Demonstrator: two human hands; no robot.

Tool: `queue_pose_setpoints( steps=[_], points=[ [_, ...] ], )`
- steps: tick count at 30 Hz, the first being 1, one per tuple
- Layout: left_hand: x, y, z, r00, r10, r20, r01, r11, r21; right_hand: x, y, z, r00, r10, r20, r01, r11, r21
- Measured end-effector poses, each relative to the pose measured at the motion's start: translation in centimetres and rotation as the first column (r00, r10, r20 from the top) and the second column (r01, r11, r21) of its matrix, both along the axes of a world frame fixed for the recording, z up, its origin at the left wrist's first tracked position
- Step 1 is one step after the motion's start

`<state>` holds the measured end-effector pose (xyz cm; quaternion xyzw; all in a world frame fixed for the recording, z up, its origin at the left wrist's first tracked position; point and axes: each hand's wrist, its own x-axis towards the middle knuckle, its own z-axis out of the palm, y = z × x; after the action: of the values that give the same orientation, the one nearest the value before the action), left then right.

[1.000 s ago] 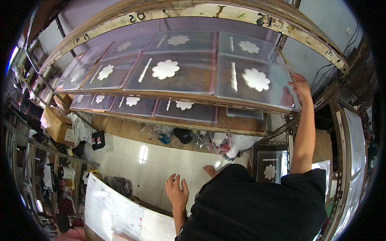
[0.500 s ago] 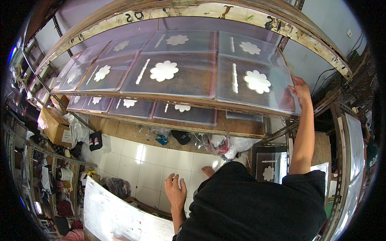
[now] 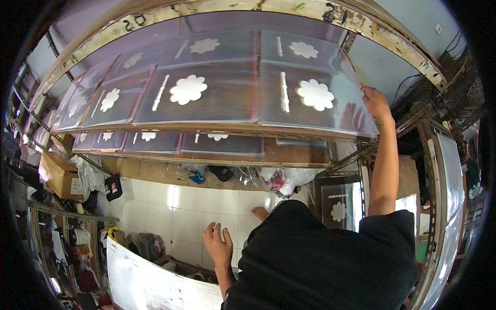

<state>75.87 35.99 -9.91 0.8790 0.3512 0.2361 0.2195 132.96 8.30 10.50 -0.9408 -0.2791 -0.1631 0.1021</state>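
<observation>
My right hand [image 3: 376, 103] is at the right edge of a clear plastic sheet [image 3: 336, 77] on the upper shelf, its fingers closed on that edge. The sheet lies flat in a row of similar ones, bearing a white flower shape [image 3: 315, 94] and a thin white bar [image 3: 284, 92]. A faint reflection of the hand shows on its glossy surface. Whether one sheet or a stack is between my fingers, I cannot tell. My left hand [image 3: 219, 247] hangs low over the floor, fingers apart, holding nothing.
A lower shelf [image 3: 299, 155] carries more flower-marked sheets. Overhead runs a worn shelf edge [image 3: 248, 8]. A white board [image 3: 155, 281] stands at lower left, near a cardboard box [image 3: 61, 175]. Plastic bags [image 3: 294, 178] lie below the shelves. A metal rack [image 3: 436, 196] stands at right.
The view has shifted, so the shelves appear further left and higher. My right hand has moved up slightly along the sheet's right edge, fingers closing on it. My left hand stays low and open.
</observation>
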Motion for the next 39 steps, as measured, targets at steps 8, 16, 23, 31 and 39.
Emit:
queue_pose_setpoints(
  steps=[8,16,23,31,39],
  points=[
    [0.6,-0.4,0.2,0.999,0.002,-0.042,-0.001,1.0,0.012,-1.1,1.4,-0.1,0.945,-0.157,-0.286,0.108,0.978,-0.18],
    [1.8,0.2,0.8,0.999,0.04,-0.013,-0.04,0.999,0.022,-4.7,5.4,3.1,0.996,0.078,-0.044,-0.069,0.979,0.191],
    [2.4,0.2,1.3,0.986,0.165,-0.024,-0.166,0.986,-0.034,-17.9,21.5,5.8,0.541,0.825,-0.163,-0.565,0.5,0.656],
    [-0.9,-3.2,2.1,0.843,0.537,-0.019,-0.537,0.839,-0.09,-34.3,31.5,-7.4,-0.65,0.574,-0.499,-0.417,0.279,0.865],
    [-10.3,-9.0,1.6,0.346,0.938,0.011,-0.936,0.345,0.066,-38.1,36.0,-29.2,-0.543,0.061,-0.838,-0.63,0.63,0.454]
  ],
)
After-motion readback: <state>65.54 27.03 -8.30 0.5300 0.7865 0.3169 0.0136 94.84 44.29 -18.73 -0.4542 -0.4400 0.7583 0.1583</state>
